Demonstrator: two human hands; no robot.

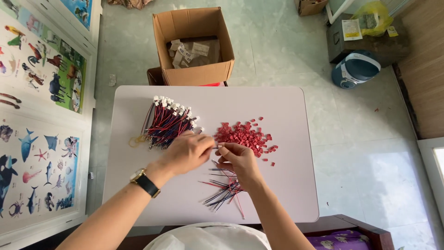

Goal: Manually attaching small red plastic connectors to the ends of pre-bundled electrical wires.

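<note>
Nearest us, our forearms reach out over the pale counter (286,194), a watch (144,181) on the left wrist. Our left hand (185,153) and right hand (238,161) meet at the fingertips, both pinched narrow on what looks like a wire end and a small connector; the piece itself is too small to make out. Loose red and blue wires (224,192) lie fanned just under the right wrist. Beyond the right hand sits the pile of red housings (245,135), and beside the left hand a bundle of wires with white plugs (169,121). We judge we are mid-fitting one piece; next calls for fine fingertip alignment.
</note>
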